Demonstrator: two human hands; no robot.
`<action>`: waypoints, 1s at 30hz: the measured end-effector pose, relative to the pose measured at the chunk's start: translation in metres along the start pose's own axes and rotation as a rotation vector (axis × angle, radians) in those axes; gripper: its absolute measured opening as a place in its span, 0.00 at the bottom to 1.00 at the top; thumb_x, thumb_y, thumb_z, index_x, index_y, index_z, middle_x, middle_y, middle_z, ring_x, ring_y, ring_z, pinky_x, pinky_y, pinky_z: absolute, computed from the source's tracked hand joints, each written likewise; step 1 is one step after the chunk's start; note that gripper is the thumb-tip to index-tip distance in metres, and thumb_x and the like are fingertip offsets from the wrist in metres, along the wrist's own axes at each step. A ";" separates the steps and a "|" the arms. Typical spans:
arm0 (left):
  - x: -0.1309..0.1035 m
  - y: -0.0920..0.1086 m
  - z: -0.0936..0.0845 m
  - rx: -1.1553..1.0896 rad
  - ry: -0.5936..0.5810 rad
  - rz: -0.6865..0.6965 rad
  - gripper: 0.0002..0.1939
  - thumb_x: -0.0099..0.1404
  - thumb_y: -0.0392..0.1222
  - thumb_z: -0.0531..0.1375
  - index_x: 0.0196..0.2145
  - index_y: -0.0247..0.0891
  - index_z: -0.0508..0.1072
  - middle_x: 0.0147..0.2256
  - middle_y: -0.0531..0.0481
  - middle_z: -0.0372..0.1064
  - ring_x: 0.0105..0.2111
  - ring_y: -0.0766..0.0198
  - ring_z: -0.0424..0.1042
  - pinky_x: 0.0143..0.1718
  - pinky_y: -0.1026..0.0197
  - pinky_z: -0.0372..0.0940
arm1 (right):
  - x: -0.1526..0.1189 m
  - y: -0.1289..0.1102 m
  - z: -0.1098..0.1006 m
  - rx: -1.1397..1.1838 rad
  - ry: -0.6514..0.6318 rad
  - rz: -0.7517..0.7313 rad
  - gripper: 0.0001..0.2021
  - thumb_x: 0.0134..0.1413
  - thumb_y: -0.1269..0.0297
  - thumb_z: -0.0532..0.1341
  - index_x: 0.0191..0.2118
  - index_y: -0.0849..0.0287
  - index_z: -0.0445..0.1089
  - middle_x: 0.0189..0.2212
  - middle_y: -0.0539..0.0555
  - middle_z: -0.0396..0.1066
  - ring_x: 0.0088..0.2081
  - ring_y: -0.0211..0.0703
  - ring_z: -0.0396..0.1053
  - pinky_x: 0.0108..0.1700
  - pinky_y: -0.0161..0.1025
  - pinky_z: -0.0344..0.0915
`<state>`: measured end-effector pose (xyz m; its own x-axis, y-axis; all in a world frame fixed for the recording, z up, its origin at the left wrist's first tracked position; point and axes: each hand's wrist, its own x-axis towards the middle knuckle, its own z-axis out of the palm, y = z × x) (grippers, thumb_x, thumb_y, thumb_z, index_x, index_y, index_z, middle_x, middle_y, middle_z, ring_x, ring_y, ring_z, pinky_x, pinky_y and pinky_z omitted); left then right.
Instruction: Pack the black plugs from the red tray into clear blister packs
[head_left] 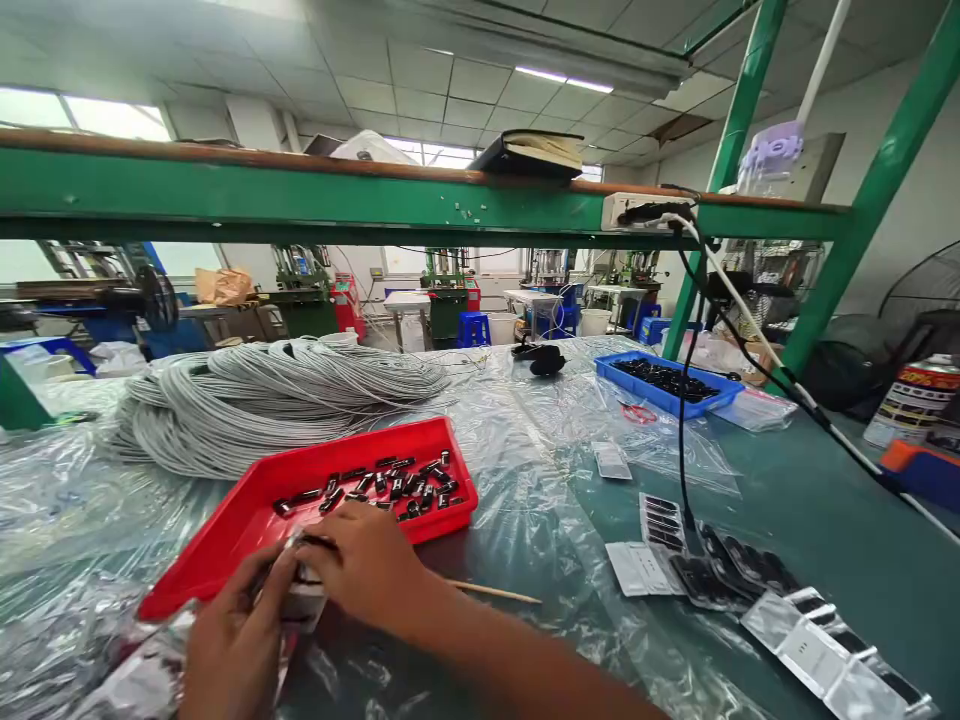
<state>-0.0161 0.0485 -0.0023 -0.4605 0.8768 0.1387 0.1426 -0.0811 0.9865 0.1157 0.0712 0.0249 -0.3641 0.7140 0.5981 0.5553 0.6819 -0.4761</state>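
Two bare hands meet fingertip to fingertip over the near rim of a red plastic tray.
The left hand rises from the bottom edge, fingers angled up and rightward; the right hand comes in from the lower right, its forearm slanting across the green worktop, wrist bent slightly, fingers curled down and leftward; both are closed in a narrow pinch about a small, dark, glossy piece, largely hidden by the fingers, so its full shape I cannot tell; a pale, silvery plastic packet shows just below it; beyond the knuckles, the red plastic tray holds scattered small, black, shiny tubular parts; a thin, tan wooden stick lies beside the right forearm.
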 end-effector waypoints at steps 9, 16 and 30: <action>-0.019 0.017 0.004 -0.064 -0.279 0.214 0.20 0.58 0.57 0.63 0.36 0.37 0.75 0.29 0.52 0.73 0.29 0.62 0.70 0.29 0.66 0.63 | -0.001 0.032 -0.030 0.404 -0.022 0.037 0.09 0.55 0.58 0.66 0.32 0.58 0.79 0.27 0.51 0.77 0.30 0.42 0.72 0.34 0.35 0.63; -0.026 0.013 0.010 -0.048 -0.249 0.158 0.19 0.60 0.56 0.59 0.34 0.35 0.72 0.26 0.52 0.67 0.26 0.65 0.65 0.28 0.65 0.59 | -0.005 0.044 -0.021 0.385 -0.070 0.057 0.11 0.53 0.60 0.62 0.34 0.61 0.78 0.30 0.56 0.78 0.31 0.47 0.74 0.34 0.39 0.67; -0.014 -0.008 0.009 0.026 0.068 0.043 0.13 0.59 0.49 0.58 0.24 0.38 0.69 0.25 0.48 0.69 0.29 0.58 0.67 0.32 0.60 0.58 | -0.011 0.023 -0.001 0.179 0.065 -0.188 0.12 0.63 0.61 0.53 0.39 0.56 0.74 0.39 0.58 0.76 0.40 0.51 0.74 0.44 0.46 0.70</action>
<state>-0.0027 0.0416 -0.0129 -0.5115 0.8386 0.1876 0.1859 -0.1051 0.9769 0.1334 0.0790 0.0073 -0.3963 0.5644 0.7242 0.3394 0.8229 -0.4556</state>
